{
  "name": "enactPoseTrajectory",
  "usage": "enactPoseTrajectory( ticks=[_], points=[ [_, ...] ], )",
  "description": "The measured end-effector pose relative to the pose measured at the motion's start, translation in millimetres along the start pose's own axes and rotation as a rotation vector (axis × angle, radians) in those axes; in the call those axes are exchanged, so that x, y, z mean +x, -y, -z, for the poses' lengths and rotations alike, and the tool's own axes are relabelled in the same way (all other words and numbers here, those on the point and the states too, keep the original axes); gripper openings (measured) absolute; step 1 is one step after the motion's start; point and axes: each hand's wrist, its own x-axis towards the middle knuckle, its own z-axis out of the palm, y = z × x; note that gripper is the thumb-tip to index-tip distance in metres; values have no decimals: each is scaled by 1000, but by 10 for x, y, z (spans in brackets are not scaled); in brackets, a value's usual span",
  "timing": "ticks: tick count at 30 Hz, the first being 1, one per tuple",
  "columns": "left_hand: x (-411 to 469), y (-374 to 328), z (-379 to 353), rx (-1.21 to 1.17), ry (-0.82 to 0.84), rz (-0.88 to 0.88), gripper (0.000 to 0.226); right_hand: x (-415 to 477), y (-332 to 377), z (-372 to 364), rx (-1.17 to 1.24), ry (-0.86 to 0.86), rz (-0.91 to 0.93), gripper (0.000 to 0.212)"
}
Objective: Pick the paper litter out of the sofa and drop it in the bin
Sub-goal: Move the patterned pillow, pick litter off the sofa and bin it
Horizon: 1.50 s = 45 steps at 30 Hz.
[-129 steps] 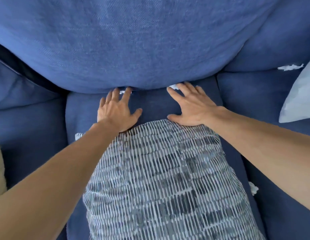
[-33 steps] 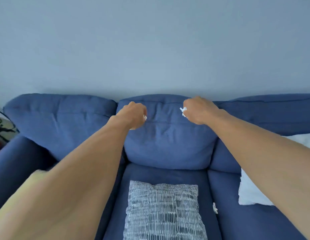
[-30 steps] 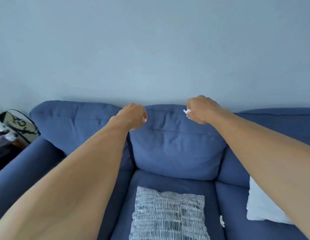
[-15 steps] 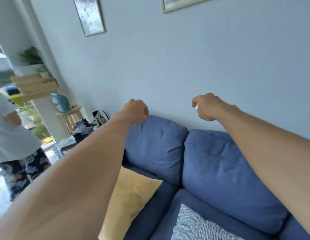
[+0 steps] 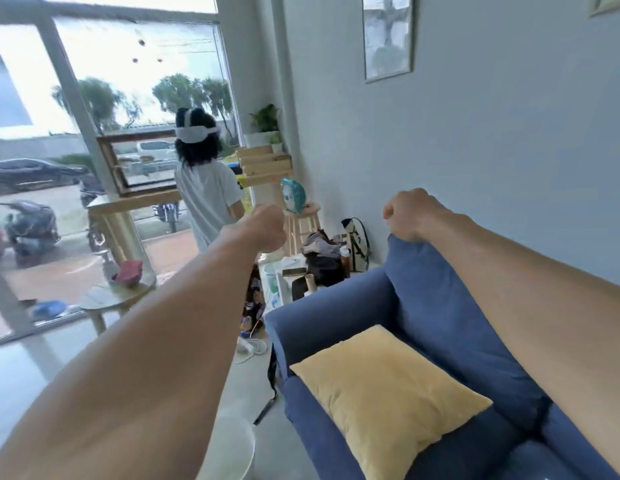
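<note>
My left hand (image 5: 265, 228) is a closed fist held out over the floor, left of the blue sofa (image 5: 440, 306). My right hand (image 5: 410, 216) is also a closed fist, just above the top of the sofa's left back cushion. No paper shows in either fist now; earlier frames showed white scraps poking out of both. A yellow cushion (image 5: 388, 386) lies on the sofa's left seat. A white round object (image 5: 229, 452) sits on the floor under my left forearm; I cannot tell whether it is the bin.
Another person (image 5: 204, 195) stands by the large window, back turned. A round side table (image 5: 114, 296), a wooden stool (image 5: 303, 223) and a pile of bags and clutter (image 5: 322, 261) crowd the sofa's left end. Cables (image 5: 253, 348) lie on the floor.
The view has swung left from the sofa's middle to its left end and the room beyond. Both fists stayed closed and stretched out in front; the paper scraps no longer show.
</note>
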Motion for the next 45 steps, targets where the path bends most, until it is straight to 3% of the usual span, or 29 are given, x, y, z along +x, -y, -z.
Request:
enactPoseTrajectory(
  ticks=[8,17,21,28,30,36,45],
  points=[
    [-507,1699,435,65,-79,248,44,343,1867,-447,114,13,316,31],
    [-888,2785,534,128,-144,397,26,545,3126,-924,172,58,547,31],
    [-689,3122,487,104,-152,450,18,866,3379,-1109,138,43,571,23],
    [-70,3596,362,103,-208,503,25,1608,3817,-1402,189,64,589,17],
    [94,3698,285,45,-221,488,13,1819,3948,-1540,206,50,598,16],
    [361,3998,1,-105,-233,515,13,2102,4260,-1956,243,66,609,19],
    [348,4618,-1823,-29,-183,481,12,2030,4226,-3798,205,139,578,27]
  ],
)
